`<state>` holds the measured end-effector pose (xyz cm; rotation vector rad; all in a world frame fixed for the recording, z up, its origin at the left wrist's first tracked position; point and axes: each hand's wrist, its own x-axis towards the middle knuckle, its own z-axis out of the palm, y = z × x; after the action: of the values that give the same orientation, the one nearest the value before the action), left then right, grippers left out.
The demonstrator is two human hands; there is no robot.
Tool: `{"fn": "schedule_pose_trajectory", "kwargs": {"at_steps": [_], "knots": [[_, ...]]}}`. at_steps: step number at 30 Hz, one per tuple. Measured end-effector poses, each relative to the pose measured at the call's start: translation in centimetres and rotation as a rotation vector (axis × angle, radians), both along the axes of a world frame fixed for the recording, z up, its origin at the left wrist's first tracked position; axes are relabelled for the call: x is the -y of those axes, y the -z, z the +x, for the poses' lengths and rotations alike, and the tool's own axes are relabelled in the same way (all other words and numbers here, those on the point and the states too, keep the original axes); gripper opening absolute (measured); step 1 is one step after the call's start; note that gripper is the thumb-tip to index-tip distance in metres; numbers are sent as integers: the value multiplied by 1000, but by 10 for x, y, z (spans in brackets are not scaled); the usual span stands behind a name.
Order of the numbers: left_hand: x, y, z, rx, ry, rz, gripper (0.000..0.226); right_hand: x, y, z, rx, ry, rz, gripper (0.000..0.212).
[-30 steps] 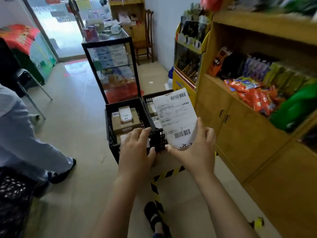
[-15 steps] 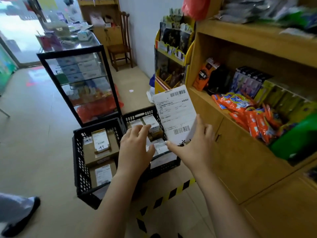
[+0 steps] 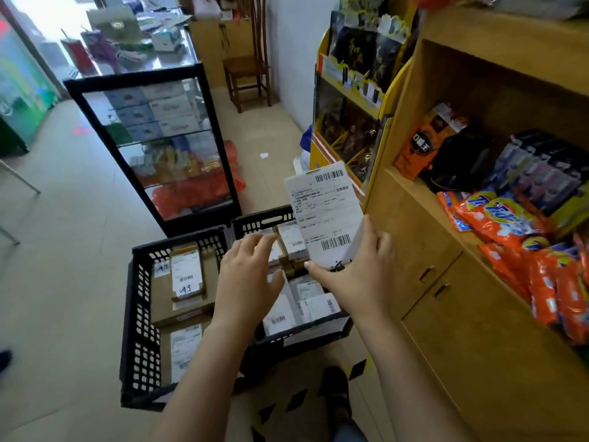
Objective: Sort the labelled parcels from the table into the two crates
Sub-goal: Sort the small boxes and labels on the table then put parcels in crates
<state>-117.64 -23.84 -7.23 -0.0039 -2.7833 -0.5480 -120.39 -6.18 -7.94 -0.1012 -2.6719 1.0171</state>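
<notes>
Below the right hand (image 3: 353,279), which pinches the flat white labelled parcel (image 3: 325,215) by its bottom edge, long axis upright, sits the right black slotted plastic crate (image 3: 267,220). The left hand (image 3: 248,275) hovers just beside the parcel, fingers spread, empty. The left black crate (image 3: 140,314) lies farther left.

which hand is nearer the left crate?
Left. The left hand hovers at the left crate's right edge; the right hand is over the right crate, holding a parcel.

The parcel's (image 3: 325,218) lower edge is hidden behind the right hand (image 3: 360,282), and its label print is too small to read. The left hand (image 3: 248,275) and forearm cover the wall between the left crate (image 3: 137,314) and right crate (image 3: 264,220). The picture's left edge cuts off a shoe (image 3: 4,358).
</notes>
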Motion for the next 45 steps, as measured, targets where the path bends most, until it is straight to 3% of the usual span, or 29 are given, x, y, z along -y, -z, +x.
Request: {"fn": "schedule_pose_trajectory", "kwargs": {"at_steps": [8, 18, 39, 45], "knots": [[-18, 15, -123, 7, -117, -8, 54, -7, 11, -138, 33, -122, 40, 122], [-9, 65, -205, 124, -226, 14, 57, 3, 71, -234, 206, -149, 53, 123], [62, 331, -332, 514, -218, 69, 59, 84, 339, -353, 577, -117, 138, 126], [70, 377, -336, 582, -180, 121, 63, 97, 391, -362, 589, -161, 114, 114]]}}
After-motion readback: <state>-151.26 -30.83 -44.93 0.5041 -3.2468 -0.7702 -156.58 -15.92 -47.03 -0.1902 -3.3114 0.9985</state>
